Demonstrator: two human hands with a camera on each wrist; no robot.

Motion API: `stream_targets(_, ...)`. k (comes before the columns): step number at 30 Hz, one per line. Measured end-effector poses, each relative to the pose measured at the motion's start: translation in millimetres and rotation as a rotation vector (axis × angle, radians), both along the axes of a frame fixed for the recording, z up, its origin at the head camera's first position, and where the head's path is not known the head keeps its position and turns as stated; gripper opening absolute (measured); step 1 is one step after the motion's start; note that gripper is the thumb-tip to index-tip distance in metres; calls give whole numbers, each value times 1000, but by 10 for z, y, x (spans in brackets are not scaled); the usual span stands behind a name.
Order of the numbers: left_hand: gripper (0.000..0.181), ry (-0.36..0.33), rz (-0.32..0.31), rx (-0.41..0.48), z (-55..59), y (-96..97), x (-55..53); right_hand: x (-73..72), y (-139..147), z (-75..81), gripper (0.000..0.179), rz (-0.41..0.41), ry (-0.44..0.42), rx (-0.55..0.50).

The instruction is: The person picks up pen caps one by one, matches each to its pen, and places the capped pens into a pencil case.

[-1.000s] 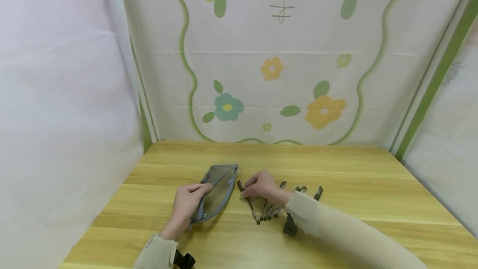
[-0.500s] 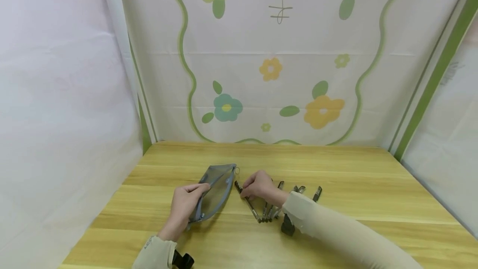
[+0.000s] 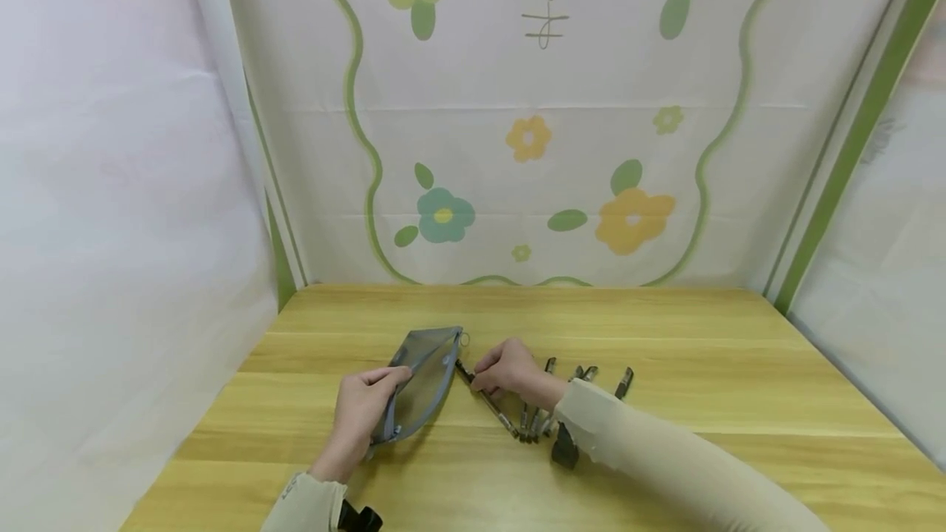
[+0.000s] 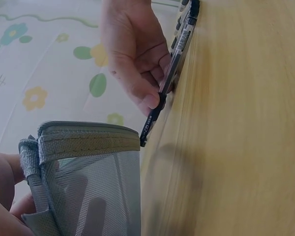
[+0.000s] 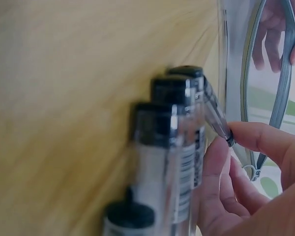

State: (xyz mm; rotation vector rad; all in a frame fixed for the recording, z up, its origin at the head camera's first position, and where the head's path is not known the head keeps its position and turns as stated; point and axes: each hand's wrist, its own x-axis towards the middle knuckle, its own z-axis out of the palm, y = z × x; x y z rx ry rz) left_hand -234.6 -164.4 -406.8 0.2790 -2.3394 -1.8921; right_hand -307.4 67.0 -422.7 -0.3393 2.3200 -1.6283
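Note:
A grey-blue mesh zip pouch [image 3: 427, 397] lies at the left with its zipped mouth spread apart. My left hand [image 3: 360, 409] pinches its near-left edge between thumb and fingers. To the right, my right hand [image 3: 512, 371] pinches a clear-barrelled black pen [image 3: 505, 420] by its dark capped end. In the left wrist view, that capped end points at the corner of the pouch rim [image 4: 91, 142]. Several similar pens [image 5: 157, 123] lie fanned under and beside the right wrist; the right forearm partly hides them.
The wood-grain table [image 3: 665, 483] runs back to a white flowered cloth [image 3: 525, 187]. White cloth panels [image 3: 126, 228] stand at both sides. A metal ring [image 3: 464, 340] hangs at the pouch's far corner. A black wrist camera [image 3: 565, 446] sits under the right sleeve.
The right hand has shifted slightly left, carrying the pen's capped end up to the pouch edge. The left hand keeps holding the pouch. The head view has turned a little.

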Motion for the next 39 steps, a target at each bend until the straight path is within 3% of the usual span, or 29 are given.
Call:
stream_targets(20,27,8,1,-11,-28,-14,-20,-41,35,-25,26,-46,-92,-76)
stream_targets(31,28,6,-2,-5,-28,-16,-22,18,36,47,25,-76,-126,-128)
stream_targets(39,25,4,3,-13,-24,-12,-14,32,30,-3,26,-114,-131,-154)
